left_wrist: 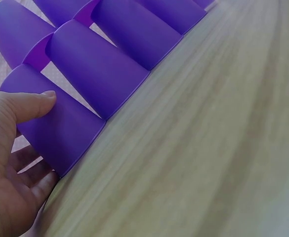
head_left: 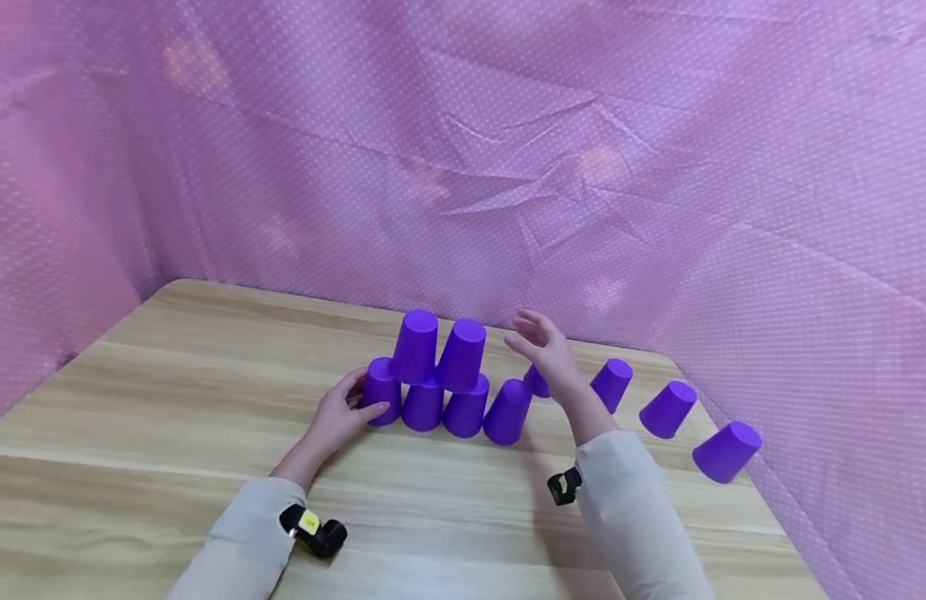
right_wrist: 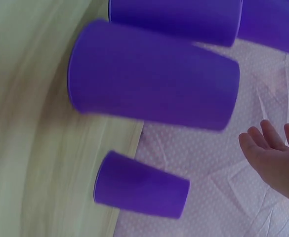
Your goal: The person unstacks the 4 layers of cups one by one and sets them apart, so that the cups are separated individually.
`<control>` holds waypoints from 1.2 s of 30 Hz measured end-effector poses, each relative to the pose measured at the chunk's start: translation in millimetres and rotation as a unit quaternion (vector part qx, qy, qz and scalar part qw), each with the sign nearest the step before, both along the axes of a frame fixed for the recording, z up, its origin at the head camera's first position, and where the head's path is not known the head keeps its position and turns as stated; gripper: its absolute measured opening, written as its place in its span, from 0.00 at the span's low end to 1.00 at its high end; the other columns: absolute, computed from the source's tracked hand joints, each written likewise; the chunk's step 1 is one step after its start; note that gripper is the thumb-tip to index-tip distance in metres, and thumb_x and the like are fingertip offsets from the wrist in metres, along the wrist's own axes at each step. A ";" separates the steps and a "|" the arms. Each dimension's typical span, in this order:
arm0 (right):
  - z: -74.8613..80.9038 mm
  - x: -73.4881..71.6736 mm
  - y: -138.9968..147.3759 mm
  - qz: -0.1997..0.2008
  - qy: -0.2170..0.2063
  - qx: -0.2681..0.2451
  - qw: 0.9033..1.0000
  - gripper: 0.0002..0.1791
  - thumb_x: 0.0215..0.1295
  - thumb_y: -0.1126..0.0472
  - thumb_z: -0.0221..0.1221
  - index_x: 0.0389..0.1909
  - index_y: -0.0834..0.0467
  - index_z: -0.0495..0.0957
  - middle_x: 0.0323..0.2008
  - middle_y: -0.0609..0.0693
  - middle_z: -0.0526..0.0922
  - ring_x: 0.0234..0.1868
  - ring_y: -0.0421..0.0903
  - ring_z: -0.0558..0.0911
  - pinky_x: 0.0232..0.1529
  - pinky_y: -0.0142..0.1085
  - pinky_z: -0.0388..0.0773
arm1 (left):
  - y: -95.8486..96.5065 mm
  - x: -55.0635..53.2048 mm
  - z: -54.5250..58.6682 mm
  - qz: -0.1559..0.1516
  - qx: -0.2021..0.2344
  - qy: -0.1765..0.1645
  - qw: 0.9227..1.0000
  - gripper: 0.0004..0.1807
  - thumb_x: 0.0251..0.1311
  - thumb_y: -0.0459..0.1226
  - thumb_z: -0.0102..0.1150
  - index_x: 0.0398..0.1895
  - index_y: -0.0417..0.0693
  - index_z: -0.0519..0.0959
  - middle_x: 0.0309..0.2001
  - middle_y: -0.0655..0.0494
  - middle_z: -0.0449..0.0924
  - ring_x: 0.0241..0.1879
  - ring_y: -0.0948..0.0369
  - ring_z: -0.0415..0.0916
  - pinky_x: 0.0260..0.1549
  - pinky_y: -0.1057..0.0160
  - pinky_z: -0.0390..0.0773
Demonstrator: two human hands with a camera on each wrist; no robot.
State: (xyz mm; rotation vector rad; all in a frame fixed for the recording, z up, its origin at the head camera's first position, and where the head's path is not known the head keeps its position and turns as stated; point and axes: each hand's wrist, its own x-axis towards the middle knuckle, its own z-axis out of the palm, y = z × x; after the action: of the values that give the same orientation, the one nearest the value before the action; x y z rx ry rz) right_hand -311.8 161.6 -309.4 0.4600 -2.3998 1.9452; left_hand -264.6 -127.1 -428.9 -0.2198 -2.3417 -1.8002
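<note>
Purple cups stand upside down in a row on the wooden table, with two more purple cups (head_left: 415,348) (head_left: 461,357) set on top across the gaps. At the row's left end my left hand (head_left: 341,417) holds the end cup (left_wrist: 60,123), thumb across its front and fingers round behind it. My right hand (head_left: 547,350) is raised to the right of the upper cups, with nothing in it and its fingers loosely bent. Below and beside it is the row's right-end cup (head_left: 507,412). The right wrist view shows the right hand (right_wrist: 277,163) apart from the cups.
Loose purple cups stand upside down toward the right: one (head_left: 538,382) partly hidden by my right hand, then others (head_left: 611,383) (head_left: 668,409) (head_left: 727,452) spaced toward the right edge of the table (head_left: 432,517). A pink dotted cloth (head_left: 463,150) hangs behind and at the sides.
</note>
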 end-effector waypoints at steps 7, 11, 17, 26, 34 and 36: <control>-2.8 6.0 -17.8 0.057 -0.023 -0.023 0.998 0.31 0.55 0.65 0.55 0.60 0.62 0.57 0.54 0.61 0.65 0.56 0.54 0.63 0.56 0.43 0.59 | 1.0 2.3 2.6 0.005 0.010 0.003 1.000 0.33 0.46 0.32 0.62 0.57 0.36 0.61 0.52 0.35 0.64 0.53 0.46 0.61 0.53 0.53 0.62; -3.7 8.7 -27.8 0.082 -0.028 -0.017 0.996 0.31 0.55 0.62 0.56 0.60 0.61 0.56 0.54 0.60 0.66 0.53 0.52 0.66 0.56 0.44 0.59 | 0.4 2.4 3.5 0.010 0.001 -0.005 1.000 0.33 0.47 0.32 0.61 0.58 0.37 0.60 0.53 0.36 0.63 0.54 0.47 0.60 0.53 0.53 0.61; -7.3 13.0 -39.6 0.089 -0.026 -0.004 0.996 0.32 0.52 0.63 0.57 0.59 0.61 0.58 0.50 0.59 0.70 0.50 0.51 0.69 0.53 0.41 0.64 | 0.8 2.3 3.5 0.008 0.005 0.000 1.000 0.33 0.47 0.33 0.61 0.57 0.36 0.61 0.52 0.35 0.64 0.53 0.46 0.61 0.53 0.53 0.61; -13.0 9.8 -48.3 0.085 -0.020 -0.017 0.996 0.29 0.50 0.65 0.60 0.55 0.59 0.62 0.45 0.56 0.73 0.44 0.48 0.73 0.48 0.38 0.69 | 2.6 4.6 4.5 0.011 0.012 -0.003 1.000 0.33 0.47 0.32 0.61 0.57 0.35 0.60 0.51 0.35 0.64 0.53 0.46 0.61 0.53 0.53 0.61; -14.5 9.5 -52.4 0.072 -0.009 -0.008 0.997 0.27 0.49 0.66 0.61 0.52 0.60 0.65 0.43 0.55 0.74 0.44 0.47 0.73 0.48 0.38 0.69 | 3.3 4.6 1.9 0.020 0.006 -0.002 1.000 0.33 0.46 0.31 0.61 0.57 0.36 0.61 0.51 0.35 0.65 0.52 0.46 0.62 0.52 0.53 0.63; -15.4 10.1 -51.7 0.070 -0.009 -0.010 0.997 0.26 0.49 0.67 0.61 0.52 0.60 0.66 0.43 0.55 0.74 0.43 0.47 0.73 0.48 0.37 0.69 | 4.3 4.8 1.2 0.020 0.005 -0.001 1.000 0.33 0.46 0.31 0.61 0.57 0.36 0.61 0.50 0.35 0.66 0.51 0.46 0.62 0.52 0.53 0.63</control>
State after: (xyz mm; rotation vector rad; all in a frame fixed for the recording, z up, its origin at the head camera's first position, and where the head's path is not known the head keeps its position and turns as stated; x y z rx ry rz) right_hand -301.6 110.0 -324.8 0.6288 -2.4183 2.0341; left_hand -259.8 -122.8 -427.7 -0.1686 -2.3211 -1.7948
